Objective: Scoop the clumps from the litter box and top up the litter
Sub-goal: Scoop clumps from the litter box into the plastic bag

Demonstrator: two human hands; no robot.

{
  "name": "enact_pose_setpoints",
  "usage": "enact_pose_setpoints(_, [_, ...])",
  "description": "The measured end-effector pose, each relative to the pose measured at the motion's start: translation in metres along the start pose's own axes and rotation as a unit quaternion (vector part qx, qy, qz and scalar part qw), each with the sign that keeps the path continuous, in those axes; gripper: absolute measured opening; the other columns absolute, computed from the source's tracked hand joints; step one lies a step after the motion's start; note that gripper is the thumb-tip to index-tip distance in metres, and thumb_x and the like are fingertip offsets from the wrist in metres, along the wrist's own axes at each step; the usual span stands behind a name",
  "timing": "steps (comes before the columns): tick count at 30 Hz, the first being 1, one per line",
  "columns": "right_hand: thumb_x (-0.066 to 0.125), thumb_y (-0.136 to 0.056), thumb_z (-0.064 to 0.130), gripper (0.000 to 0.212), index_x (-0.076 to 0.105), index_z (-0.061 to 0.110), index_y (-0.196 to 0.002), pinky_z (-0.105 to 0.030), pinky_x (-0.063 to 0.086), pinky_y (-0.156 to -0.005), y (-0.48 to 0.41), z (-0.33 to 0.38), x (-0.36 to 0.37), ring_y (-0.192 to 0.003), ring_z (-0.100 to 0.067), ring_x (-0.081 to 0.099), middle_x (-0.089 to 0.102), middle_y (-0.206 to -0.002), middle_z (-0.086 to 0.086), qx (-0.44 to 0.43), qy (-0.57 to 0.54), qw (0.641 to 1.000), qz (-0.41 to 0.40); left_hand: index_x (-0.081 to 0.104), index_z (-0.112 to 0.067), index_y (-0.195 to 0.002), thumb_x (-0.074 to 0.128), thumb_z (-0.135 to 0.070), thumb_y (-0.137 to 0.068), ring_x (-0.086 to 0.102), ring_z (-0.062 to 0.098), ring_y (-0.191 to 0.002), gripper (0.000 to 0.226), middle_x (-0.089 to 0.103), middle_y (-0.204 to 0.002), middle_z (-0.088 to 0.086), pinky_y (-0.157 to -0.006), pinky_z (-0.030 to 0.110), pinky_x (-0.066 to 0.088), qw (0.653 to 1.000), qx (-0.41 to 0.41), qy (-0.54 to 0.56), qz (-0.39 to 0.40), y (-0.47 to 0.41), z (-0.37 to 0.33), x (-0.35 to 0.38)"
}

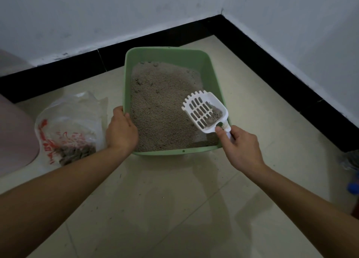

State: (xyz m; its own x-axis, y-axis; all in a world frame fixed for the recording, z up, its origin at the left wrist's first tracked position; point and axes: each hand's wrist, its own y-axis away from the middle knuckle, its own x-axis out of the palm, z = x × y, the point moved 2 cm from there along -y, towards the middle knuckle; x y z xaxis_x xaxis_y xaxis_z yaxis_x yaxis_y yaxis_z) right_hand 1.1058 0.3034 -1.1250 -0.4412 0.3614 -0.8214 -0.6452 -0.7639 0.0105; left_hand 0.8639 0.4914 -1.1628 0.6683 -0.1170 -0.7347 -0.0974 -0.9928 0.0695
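Note:
A green litter box (169,52) stands on the tiled floor, filled with grey-brown litter (161,106). My left hand (121,130) grips the box's near left rim. My right hand (240,148) holds the handle of a white slotted scoop (204,111), which is lifted over the right side of the box. A few dark clumps (215,114) lie in the scoop near its handle end. To the left of the box, a clear plastic bag with red print (68,127) lies on the floor with dark clumps inside.
The box sits near a room corner with white walls and a black skirting board (272,63). A pink rounded object (13,137) stands at the far left. Something blue (352,187) shows at the right edge. Bare tiles stretch in front of the box.

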Motion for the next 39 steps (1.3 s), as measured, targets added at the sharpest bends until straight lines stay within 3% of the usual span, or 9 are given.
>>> enact_pose_setpoints(24, [0.048, -0.096, 0.054, 0.050, 0.043, 0.019, -0.061, -0.030, 0.032, -0.048, 0.000, -0.001, -0.004, -0.051, -0.015, 0.048, 0.045, -0.050, 0.003, -0.027, 0.046, 0.999, 0.010, 0.039, -0.007, -0.133, 0.030, -0.024, -0.104, 0.057, 0.042, -0.099, 0.035, 0.059, -0.117, 0.024, -0.076, 0.039, 0.038, 1.000, 0.005, -0.014, -0.002, -0.003, 0.006, 0.003])
enact_pose_setpoints(35, [0.046, -0.096, 0.057, 0.053, 0.050, 0.012, -0.067, -0.031, 0.037, -0.051, 0.001, 0.017, -0.004, -0.055, -0.019, 0.053, 0.051, -0.054, -0.002, -0.035, 0.068, 0.997, 0.016, 0.042, -0.010, -0.136, 0.034, -0.033, -0.104, 0.058, 0.038, -0.107, 0.041, 0.061, -0.120, 0.020, -0.085, 0.040, 0.046, 0.994, 0.054, -0.028, 0.093, -0.006, 0.013, -0.028])
enact_pose_setpoints(39, [0.045, -0.097, 0.056, 0.055, 0.047, 0.012, -0.063, -0.033, 0.036, -0.051, -0.002, 0.076, 0.005, -0.054, -0.019, 0.049, 0.046, -0.052, -0.001, -0.083, 0.032, 0.996, 0.032, 0.049, -0.012, -0.131, 0.037, -0.030, -0.101, 0.057, 0.033, -0.107, 0.036, 0.061, -0.120, 0.014, -0.086, 0.039, 0.044, 0.994, 0.081, -0.075, 0.002, -0.017, 0.035, -0.077])
